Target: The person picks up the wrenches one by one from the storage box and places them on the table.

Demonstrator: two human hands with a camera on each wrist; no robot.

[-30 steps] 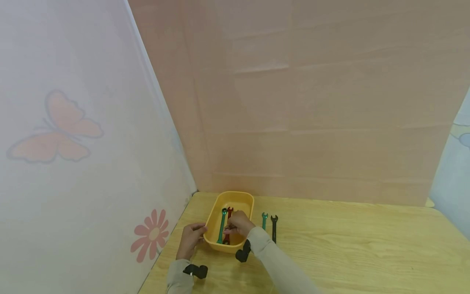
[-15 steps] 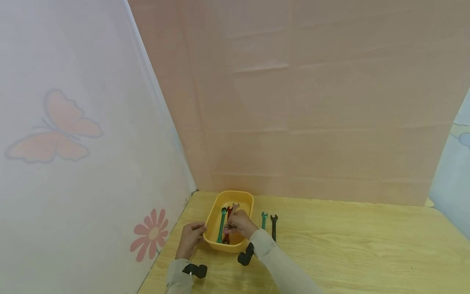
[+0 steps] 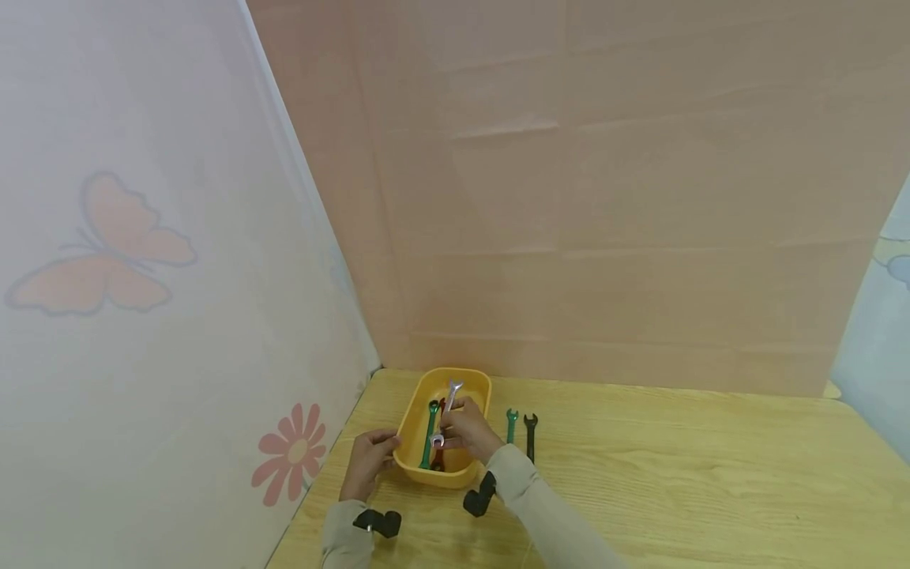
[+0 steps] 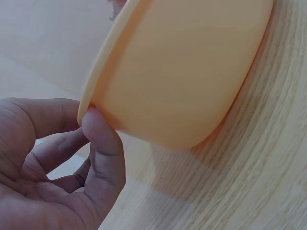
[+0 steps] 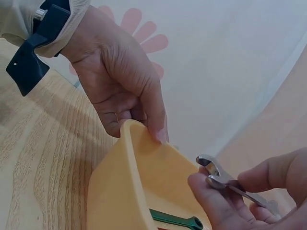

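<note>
My left hand pinches the near-left rim of a yellow plastic bin. The left wrist view shows that thumb against the outside of the bin wall, just under the lip. Above the bin, my right hand holds a silver wrench between thumb and fingers, one end pointing away from me. Close up in the right wrist view, an open-ended head of the wrench sticks out past the fingertips. Inside the bin lie a green wrench and a red wrench, partly hidden by the right hand.
Right of the bin, a green wrench and a black wrench lie side by side on the wooden table, their near ends behind the right forearm. A patterned wall rises along the left, a pinkish-brown sheet behind.
My right hand has lifted the silver wrench up from inside the bin, so more of it shows. The left hand has stayed on the rim.
</note>
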